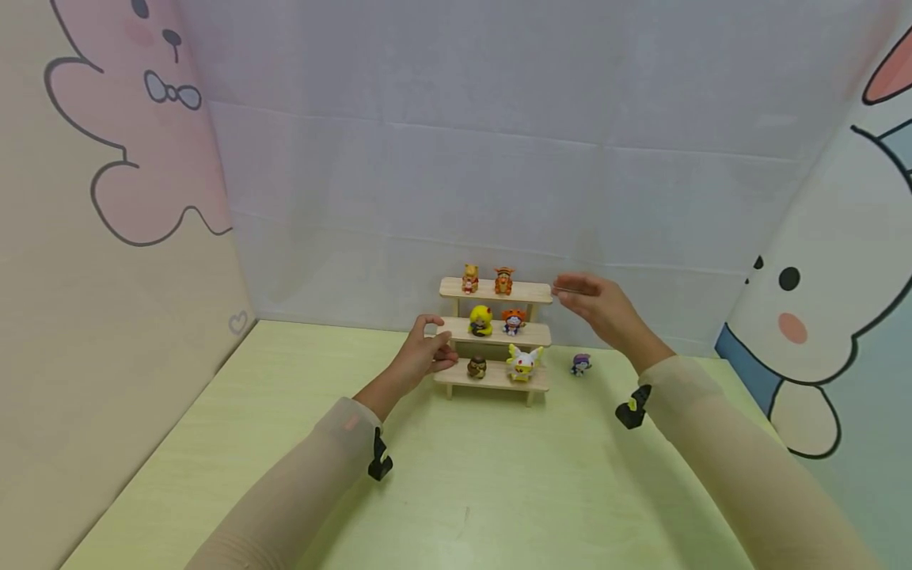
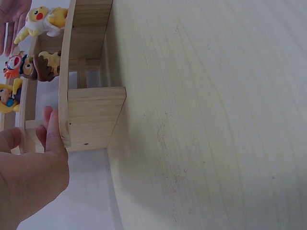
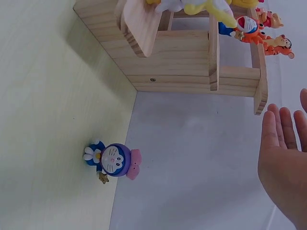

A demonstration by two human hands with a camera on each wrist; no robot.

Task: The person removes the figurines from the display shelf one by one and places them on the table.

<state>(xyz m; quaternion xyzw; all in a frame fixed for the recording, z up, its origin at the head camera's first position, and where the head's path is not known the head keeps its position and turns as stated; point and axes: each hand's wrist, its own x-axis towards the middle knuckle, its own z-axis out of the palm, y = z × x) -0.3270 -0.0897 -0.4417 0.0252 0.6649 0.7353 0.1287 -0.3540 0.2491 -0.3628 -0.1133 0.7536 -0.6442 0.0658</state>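
A three-tier wooden shelf (image 1: 492,331) carries several small figurines. My left hand (image 1: 419,356) is at its left end beside the lower and middle tiers, fingers slightly bent. In the left wrist view, the fingers (image 2: 54,136) lie right at the lower board's end. My right hand (image 1: 598,307) is at the right end of the top tier, fingers straight. The right wrist view shows its fingertips close to that board. A bear-like figurine (image 1: 470,279) and a tiger figurine (image 1: 503,281) sit on top. Below stand a yellow-haired figurine (image 1: 480,321) and an orange-hooded figurine (image 1: 513,321).
On the bottom tier are a brown figurine (image 1: 476,367) and a white-and-yellow eared figurine (image 1: 523,363). A purple-hooded blue cat figurine (image 1: 580,364) stands on the table (image 1: 456,475), right of the shelf. A white cloth wall (image 1: 484,198) rises close behind.
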